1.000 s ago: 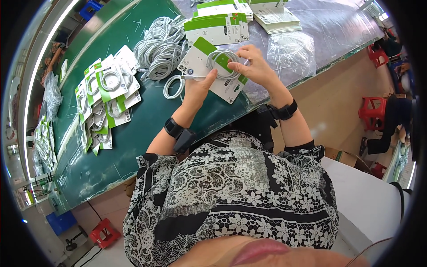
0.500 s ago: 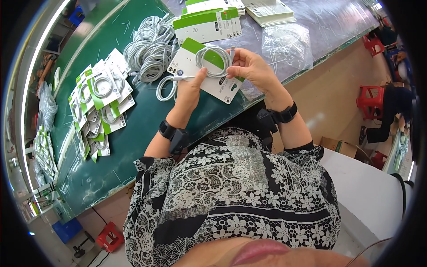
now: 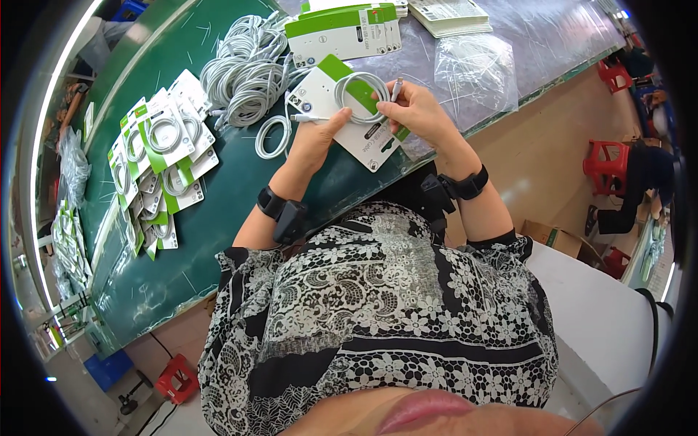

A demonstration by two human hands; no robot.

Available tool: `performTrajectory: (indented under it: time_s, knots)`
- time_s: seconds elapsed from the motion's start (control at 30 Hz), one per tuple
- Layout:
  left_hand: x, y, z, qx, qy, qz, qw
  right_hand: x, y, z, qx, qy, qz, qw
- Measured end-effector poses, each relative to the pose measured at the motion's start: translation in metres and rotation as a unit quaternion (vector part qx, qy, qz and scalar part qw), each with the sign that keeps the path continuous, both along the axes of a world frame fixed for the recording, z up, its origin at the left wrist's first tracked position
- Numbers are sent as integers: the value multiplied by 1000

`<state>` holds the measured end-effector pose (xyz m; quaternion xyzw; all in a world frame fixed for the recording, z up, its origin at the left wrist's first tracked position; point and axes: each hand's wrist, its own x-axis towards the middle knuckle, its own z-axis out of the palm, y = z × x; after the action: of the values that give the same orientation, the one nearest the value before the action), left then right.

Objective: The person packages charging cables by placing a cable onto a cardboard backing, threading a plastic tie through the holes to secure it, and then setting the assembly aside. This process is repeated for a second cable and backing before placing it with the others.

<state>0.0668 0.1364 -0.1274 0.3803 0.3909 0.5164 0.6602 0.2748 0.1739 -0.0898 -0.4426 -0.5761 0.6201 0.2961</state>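
Observation:
A green-and-white card lies at the table edge in front of me with a coiled white cable over it. My left hand is closed at the left side, its thumb pressed on the lower left of the coil. My right hand pinches the right side of the coil between thumb and fingers. One cable plug sticks up by the right fingers. Another plug points left beside my left hand. A separate small cable coil rests on the green table just left of that hand.
A heap of coiled white cables lies beyond my left hand. Carded cables are piled farther left. Blank-of-cable cards stand at the back, beside another card stack. A clear plastic bag lies right.
Both hands, the card and the coil have shifted slightly right in the picture. The plug by my right fingers now tilts outward, away from the coil.

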Motion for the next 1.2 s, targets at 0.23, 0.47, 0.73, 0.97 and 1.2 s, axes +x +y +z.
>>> performTrajectory:
  time_s: [0.23,0.47,0.73,0.97,1.2]
  knots:
    - [-5,-7,8,2,11,-80,997,-2,-1,-2,-4,25,-21,999]
    - [-6,-13,17,-69,-200,-98,972,6,-2,-10,-54,138,-89,985]
    - [42,-12,-3,-2,-111,47,993,-23,-21,-23,-5,171,-174,970]
    - [32,-9,0,-12,-80,120,989,-5,-12,-12,5,-20,-80,997]
    - [41,-6,7,-34,-102,153,982,-7,-28,3,591,-219,-157,760]
